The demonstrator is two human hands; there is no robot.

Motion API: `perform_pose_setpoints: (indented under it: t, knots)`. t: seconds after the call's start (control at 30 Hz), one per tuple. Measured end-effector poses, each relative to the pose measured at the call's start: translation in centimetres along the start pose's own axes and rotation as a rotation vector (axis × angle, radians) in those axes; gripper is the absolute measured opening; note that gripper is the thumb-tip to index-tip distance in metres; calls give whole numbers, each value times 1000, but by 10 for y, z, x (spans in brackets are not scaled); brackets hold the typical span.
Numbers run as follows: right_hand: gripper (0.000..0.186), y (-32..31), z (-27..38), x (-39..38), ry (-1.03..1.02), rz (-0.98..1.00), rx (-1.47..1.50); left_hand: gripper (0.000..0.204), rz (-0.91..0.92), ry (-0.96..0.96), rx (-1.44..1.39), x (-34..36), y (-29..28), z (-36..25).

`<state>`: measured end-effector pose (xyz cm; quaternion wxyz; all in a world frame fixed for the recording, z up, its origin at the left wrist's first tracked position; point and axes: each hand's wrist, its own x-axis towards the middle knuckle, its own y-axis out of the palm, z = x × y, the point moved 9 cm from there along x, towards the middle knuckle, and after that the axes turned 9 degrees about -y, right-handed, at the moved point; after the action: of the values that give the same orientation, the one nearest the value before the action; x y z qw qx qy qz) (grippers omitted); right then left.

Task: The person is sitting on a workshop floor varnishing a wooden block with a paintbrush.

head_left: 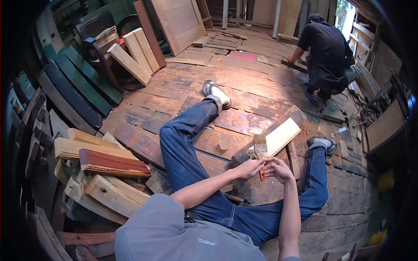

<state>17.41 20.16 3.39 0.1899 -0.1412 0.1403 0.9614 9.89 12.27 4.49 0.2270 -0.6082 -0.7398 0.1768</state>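
Note:
Between my legs, a flat paintbrush (261,150) points bristles-up, its red-tipped handle running down between my hands. My left hand (250,168) pinches it from the left side, close under the metal band. My right hand (281,170) has its fingers curled in against the handle from the right, meeting the left fingertips. A small pale piece sticks up beside the brush above my left fingers; its kind I cannot make out. Just beyond my hands a pale planed board (282,137) lies slantwise on a darker plank (294,115).
Stacked timber offcuts (115,163) lie left of my leg, with a reddish beam (114,164) on top. A small round piece (224,142) rests on the plank floor (244,104). A co-worker (324,54) crouches at the far right. Wooden panels (178,24) lean at the back.

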Motion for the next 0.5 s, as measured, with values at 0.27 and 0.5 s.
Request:
perform_pose_setpoints:
  t: [0.27,0.5]
  knots:
    - [17,10,-16,13,-62,-58,137,35,-22,-11,35,-1,1,-3]
    - [7,-12,-21,6,17,-153,24,45,-21,71,3,-5,-1,-26]
